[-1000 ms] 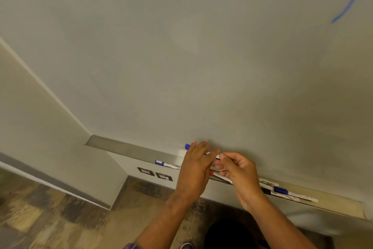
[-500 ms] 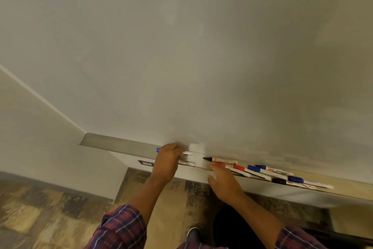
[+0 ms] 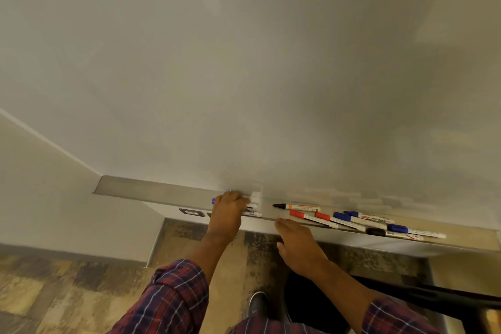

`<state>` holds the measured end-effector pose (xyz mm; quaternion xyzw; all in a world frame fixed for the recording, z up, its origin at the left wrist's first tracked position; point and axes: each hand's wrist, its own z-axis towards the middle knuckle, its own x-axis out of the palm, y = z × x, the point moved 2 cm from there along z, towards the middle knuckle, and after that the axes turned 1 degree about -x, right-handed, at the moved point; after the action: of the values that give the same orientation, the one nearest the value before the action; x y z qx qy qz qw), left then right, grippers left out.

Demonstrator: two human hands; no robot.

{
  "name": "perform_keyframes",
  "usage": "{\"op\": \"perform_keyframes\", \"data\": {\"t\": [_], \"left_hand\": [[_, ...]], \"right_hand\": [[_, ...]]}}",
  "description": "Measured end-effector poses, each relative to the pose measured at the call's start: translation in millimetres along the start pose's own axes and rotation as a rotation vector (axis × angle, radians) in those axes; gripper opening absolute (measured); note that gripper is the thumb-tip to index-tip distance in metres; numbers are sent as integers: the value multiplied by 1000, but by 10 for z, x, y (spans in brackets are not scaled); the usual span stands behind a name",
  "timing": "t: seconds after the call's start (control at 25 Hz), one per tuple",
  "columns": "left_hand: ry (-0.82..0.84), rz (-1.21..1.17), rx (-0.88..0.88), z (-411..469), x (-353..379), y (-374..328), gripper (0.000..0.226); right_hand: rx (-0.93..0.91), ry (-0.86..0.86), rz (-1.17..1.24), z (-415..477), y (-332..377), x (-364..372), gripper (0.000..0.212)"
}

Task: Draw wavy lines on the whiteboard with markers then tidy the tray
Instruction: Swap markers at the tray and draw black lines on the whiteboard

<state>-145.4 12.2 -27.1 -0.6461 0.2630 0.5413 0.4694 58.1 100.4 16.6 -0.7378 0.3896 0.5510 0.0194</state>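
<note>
Markers, white-barrelled with red, blue, black caps, lie jumbled on grey metal tray. Left hand clasps blue-capped marker; right hand flat, empty.

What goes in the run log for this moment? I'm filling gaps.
phase: tidying tray | left hand: on blue-capped markers | right hand: open at tray edge | uncapped black-tipped marker lying loose

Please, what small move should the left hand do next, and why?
Probably slide the markers under the left hand rightward along the tray, toward the pile. They lie apart from the pile, and the right hand is empty at the tray's front edge.
</note>
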Motion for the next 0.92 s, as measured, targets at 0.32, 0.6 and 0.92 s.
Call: {"op": "perform_keyframes", "data": {"t": [0.32,0.6,0.92], "left_hand": [[43,32,-12,21,8,67,40],[-7,-8,-17,-61,-28,332,33],[204,11,-70,-218,-226,542,74]], "right_hand": [[28,-20,-25,67,47,66,55],[29,-36,-158,221,89,133,56],[-77,-103,-158,607,400,198,40]]}}
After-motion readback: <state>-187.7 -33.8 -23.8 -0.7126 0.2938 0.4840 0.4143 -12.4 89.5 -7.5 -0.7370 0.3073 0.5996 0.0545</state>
